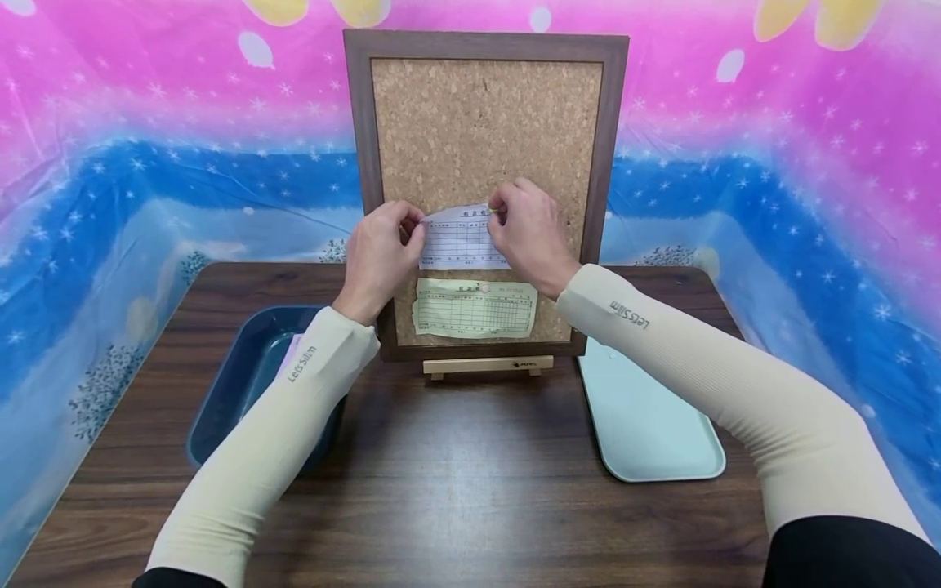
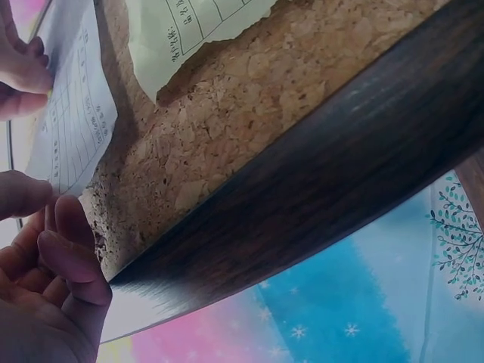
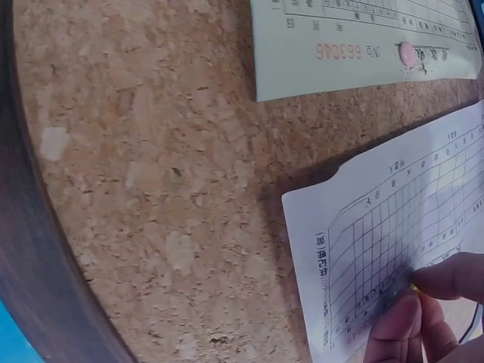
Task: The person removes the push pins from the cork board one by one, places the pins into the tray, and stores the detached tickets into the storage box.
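A white printed slip [image 1: 457, 242] lies against the framed cork board [image 1: 485, 122], above a pale green slip [image 1: 476, 310] fixed by a pink pin [image 3: 408, 54]. The left hand [image 1: 382, 253] pinches the white slip's upper left corner between thumb and finger. At the slip's top edge the right hand [image 1: 535, 233] pinches a small yellow pin [image 3: 414, 288], its fingers touching the paper. In the left wrist view the white slip [image 2: 76, 113] bows out from the cork near the left hand [image 2: 53, 280]. The pin's tip cannot be seen.
The board stands on a small wooden easel [image 1: 488, 365]. A dark blue tray [image 1: 220, 400] with a pink paper in it sits at left, partly under the left forearm. A pale blue tray [image 1: 654, 425] lies at right on the brown table [image 1: 470, 506].
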{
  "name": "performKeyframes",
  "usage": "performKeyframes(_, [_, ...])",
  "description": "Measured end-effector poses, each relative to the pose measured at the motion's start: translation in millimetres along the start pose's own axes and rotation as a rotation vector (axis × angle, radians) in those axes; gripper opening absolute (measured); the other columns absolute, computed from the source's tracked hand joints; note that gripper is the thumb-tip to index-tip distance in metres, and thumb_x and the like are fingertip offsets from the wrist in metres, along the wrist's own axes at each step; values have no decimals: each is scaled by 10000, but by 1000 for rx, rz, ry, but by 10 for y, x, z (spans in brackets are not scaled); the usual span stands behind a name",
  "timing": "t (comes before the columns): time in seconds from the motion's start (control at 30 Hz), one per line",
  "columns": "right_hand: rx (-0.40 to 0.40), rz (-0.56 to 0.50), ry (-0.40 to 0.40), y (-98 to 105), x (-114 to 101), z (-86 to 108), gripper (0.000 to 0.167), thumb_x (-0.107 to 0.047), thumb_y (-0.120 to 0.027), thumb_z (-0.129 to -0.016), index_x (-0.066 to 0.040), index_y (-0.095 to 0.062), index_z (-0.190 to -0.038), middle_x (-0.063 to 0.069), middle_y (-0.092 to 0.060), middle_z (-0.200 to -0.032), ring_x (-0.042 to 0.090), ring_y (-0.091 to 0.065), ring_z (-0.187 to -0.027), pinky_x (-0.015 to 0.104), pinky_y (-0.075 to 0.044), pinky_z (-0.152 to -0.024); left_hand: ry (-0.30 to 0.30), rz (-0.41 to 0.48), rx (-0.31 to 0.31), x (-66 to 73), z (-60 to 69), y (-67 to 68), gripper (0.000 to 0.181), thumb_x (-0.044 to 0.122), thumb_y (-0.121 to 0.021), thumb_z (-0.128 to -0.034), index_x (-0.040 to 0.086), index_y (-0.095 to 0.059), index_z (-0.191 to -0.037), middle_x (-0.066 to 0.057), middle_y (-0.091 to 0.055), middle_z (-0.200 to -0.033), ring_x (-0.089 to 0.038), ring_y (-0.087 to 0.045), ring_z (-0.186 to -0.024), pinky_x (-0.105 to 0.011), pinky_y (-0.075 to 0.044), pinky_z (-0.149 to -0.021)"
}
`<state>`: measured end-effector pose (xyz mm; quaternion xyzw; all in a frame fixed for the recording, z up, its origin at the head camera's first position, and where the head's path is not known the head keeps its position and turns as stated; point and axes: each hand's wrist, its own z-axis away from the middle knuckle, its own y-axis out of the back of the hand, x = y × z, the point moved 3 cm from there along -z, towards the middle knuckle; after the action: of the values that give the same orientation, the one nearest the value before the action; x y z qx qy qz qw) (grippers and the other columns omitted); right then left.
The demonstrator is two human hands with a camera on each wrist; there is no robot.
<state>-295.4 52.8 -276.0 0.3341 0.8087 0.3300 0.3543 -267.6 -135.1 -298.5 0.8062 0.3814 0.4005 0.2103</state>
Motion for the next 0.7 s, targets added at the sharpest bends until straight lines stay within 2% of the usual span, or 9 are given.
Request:
performKeyframes(0.17, [-3, 20, -24, 17, -26, -9, 98, -50, -601, -844, -50, -669, -915, 32, -584, -888, 179, -557, -813, 297, -446, -750, -6, 2, 4, 0, -10, -3, 121, 143, -593, -910, 67, -686, -923, -42, -631, -846, -171, -561, -701, -335, -432, -615])
performKeyframes(0.7, [-5, 17, -21, 10, -36, -30, 62, -56, -598, -826, -68, -650, -856, 21, -574, -838, 174, -536, -770, 296, -440, -704, -25, 22, 27, 19, 0, 27, 116, 133, -603, -901, 51, -685, -905, -53, -608, -872, -185, -554, -727, -334, -424, -627])
